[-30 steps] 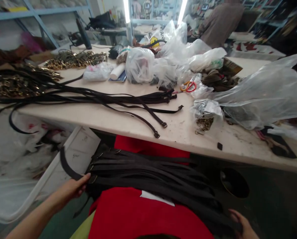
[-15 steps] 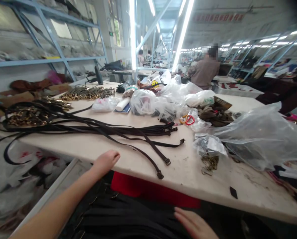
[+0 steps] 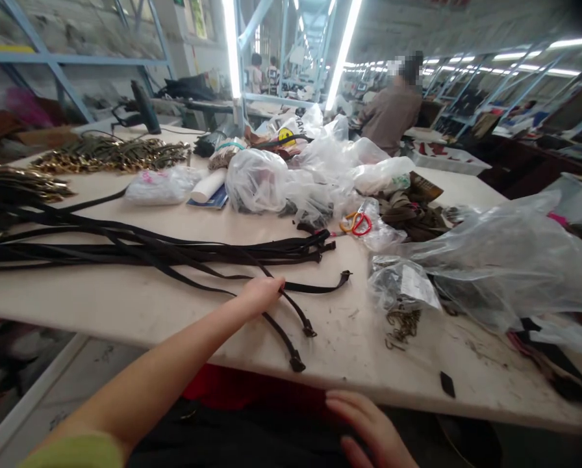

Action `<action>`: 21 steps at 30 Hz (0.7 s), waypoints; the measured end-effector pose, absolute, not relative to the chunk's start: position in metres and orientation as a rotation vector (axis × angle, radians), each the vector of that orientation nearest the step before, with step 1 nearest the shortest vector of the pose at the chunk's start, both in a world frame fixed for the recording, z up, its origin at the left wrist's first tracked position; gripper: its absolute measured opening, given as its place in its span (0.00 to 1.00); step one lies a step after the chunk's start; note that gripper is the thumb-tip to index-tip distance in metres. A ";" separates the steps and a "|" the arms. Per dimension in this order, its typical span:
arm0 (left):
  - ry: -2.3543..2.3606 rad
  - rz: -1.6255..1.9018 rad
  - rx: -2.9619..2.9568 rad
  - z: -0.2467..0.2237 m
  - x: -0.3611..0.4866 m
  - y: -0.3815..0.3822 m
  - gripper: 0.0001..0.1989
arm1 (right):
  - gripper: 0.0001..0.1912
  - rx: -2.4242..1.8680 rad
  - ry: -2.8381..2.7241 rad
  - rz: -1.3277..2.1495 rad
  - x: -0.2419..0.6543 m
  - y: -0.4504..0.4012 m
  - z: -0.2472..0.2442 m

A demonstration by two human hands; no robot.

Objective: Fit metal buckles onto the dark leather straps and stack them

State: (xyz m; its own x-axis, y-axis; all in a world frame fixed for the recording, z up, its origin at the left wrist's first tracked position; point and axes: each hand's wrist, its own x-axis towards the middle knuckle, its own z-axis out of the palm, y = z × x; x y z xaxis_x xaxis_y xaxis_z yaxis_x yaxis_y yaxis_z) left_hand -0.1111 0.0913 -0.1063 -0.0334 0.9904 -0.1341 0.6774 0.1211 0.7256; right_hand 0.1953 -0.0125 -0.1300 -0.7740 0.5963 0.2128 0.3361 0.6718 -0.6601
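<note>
My left hand (image 3: 262, 294) reaches over the table, its fingers closed at a thin black strap (image 3: 295, 308) with a metal buckle at its end. A second buckled strap (image 3: 282, 335) passes just below that hand. More black straps (image 3: 213, 250) lie in a long bundle across the table, with several buckle ends pointing right. My right hand (image 3: 369, 426) is low at the table's front edge, fingers stretched out and apart, holding nothing I can see. Under it is a dark mass (image 3: 232, 432) at my lap, blurred here.
The pale table (image 3: 174, 312) carries piles of brass-coloured hardware (image 3: 120, 153) at the left. Clear plastic bags (image 3: 256, 179), scissors with red and orange handles (image 3: 356, 223), small metal hooks (image 3: 402, 326) and a black scrap (image 3: 447, 384) lie about. A person (image 3: 391, 114) is beyond the table.
My left hand has moved right and forward from the table's edge to the buckled strap. The view has shifted rightward. My right hand stays low, its fingers more spread.
</note>
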 end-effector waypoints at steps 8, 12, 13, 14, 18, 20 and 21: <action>1.295 1.203 1.078 -0.043 -0.080 0.031 0.09 | 0.22 -1.043 -1.946 1.119 0.117 0.078 -0.067; 0.996 1.456 0.832 -0.005 -0.047 -0.001 0.15 | 0.33 -0.821 -1.721 2.138 0.063 0.089 -0.023; 0.962 1.488 0.821 0.002 -0.039 -0.009 0.16 | 0.29 -0.722 -1.630 2.317 0.053 0.087 -0.009; 0.935 1.518 0.807 0.006 -0.032 -0.017 0.18 | 0.23 -0.623 -1.523 2.411 0.046 0.085 0.006; 0.832 1.502 0.762 0.007 -0.018 -0.051 0.22 | 0.05 -0.392 -1.111 2.311 0.044 0.077 0.061; 0.803 1.335 0.813 0.004 -0.021 -0.067 0.22 | 0.07 -0.415 -1.009 2.260 0.055 0.074 0.083; 0.824 1.230 0.860 0.003 -0.025 -0.074 0.21 | 0.07 -0.436 -0.970 2.243 0.062 0.073 0.092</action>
State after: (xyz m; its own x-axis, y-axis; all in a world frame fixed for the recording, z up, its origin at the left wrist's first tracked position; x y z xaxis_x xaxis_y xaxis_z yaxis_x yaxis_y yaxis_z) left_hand -0.0248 -0.0741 0.0033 0.1471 0.9870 -0.0647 -0.4357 0.1234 0.8916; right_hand 0.0620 0.0727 0.0923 -0.7350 0.6766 -0.0448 -0.4308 -0.5170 -0.7397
